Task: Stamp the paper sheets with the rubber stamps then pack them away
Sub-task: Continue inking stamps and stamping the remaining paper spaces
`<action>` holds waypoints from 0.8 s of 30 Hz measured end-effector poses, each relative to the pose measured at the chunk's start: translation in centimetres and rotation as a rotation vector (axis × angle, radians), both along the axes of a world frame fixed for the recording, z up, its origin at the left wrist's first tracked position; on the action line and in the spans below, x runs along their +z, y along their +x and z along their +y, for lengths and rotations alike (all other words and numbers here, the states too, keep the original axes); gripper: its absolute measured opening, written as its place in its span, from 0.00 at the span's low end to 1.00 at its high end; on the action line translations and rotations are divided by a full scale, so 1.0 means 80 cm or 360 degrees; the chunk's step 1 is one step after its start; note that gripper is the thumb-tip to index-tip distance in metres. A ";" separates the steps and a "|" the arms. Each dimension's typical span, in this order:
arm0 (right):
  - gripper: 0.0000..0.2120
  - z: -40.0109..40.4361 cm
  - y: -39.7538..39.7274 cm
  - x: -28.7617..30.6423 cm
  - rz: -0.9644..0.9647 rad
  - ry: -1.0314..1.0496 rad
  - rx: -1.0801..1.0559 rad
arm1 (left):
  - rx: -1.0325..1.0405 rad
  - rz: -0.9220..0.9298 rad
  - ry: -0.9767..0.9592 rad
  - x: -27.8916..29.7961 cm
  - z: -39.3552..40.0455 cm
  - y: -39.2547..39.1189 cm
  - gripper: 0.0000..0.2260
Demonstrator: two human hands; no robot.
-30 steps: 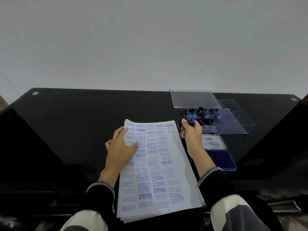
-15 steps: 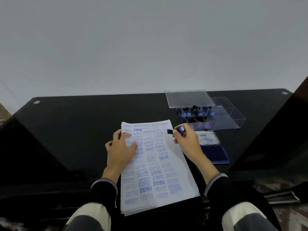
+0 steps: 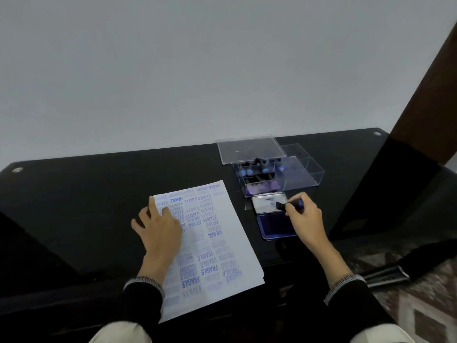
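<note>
A stack of white paper sheets (image 3: 222, 248) covered in blue stamped words lies on the black glass table (image 3: 86, 194). My left hand (image 3: 158, 229) rests flat on the sheets' left part, fingers straight. My right hand (image 3: 305, 219) pinches a rubber stamp (image 3: 288, 206) with a black base and blue knob, held sideways just above the open blue ink pad (image 3: 273, 225) and its raised lid (image 3: 268, 203). Behind the pad, a clear plastic box (image 3: 301, 177) holds several more stamps (image 3: 257, 169).
The box's clear lid (image 3: 249, 149) lies flat behind it, near the table's far edge by the white wall. A dark brown upright (image 3: 425, 102) stands at the right. Patterned floor (image 3: 408, 305) shows past the table's near right corner.
My right hand carried the stamp from the top edge of the sheets rightward to over the ink pad. The view swung left and down. My left hand stayed on the paper.
</note>
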State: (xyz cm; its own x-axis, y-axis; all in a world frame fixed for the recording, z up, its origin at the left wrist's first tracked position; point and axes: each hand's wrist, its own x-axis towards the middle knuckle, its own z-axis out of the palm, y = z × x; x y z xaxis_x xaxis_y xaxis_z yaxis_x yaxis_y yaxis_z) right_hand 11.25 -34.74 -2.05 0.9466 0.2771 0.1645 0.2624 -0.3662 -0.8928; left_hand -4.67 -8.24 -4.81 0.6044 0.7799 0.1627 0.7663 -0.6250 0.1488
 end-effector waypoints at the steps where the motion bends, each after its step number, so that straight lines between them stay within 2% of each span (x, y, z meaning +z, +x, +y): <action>1: 0.03 -0.006 0.004 -0.001 0.0024 0.0004 -0.0002 | -0.0018 -0.0019 0.0000 0.003 -0.005 0.006 0.16; 3: 0.04 -0.013 0.008 -0.002 0.0067 -0.0010 0.0043 | -0.0168 -0.0176 -0.0088 0.007 -0.018 0.022 0.17; 6: 0.04 -0.016 0.012 -0.001 0.0080 -0.0086 0.0123 | -0.0662 -0.0540 -0.0296 0.010 -0.050 0.044 0.15; 7: 0.04 -0.016 0.012 0.000 0.0066 -0.0113 0.0149 | -0.0810 -0.0580 -0.0331 0.010 -0.062 0.050 0.14; 11: 0.05 -0.013 0.010 0.002 -0.0049 -0.0257 0.0308 | -0.1070 -0.0431 -0.0361 0.005 -0.101 0.069 0.18; 16: 0.06 0.000 0.010 0.004 -0.0202 -0.0580 0.0654 | -0.1219 -0.0244 -0.0336 -0.017 -0.116 0.071 0.34; 24: 0.08 0.020 0.009 0.015 -0.0314 -0.0997 0.0905 | -0.1223 -0.0261 -0.0286 -0.026 -0.116 0.069 0.35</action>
State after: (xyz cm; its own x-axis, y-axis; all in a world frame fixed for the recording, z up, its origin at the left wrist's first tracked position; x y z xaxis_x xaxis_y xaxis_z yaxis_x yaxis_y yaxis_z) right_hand 11.96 -33.17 -0.87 0.6070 0.7941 -0.0300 0.6838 -0.5412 -0.4894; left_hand 0.85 -17.51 -6.89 0.9618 0.1787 0.2075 0.0917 -0.9241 0.3709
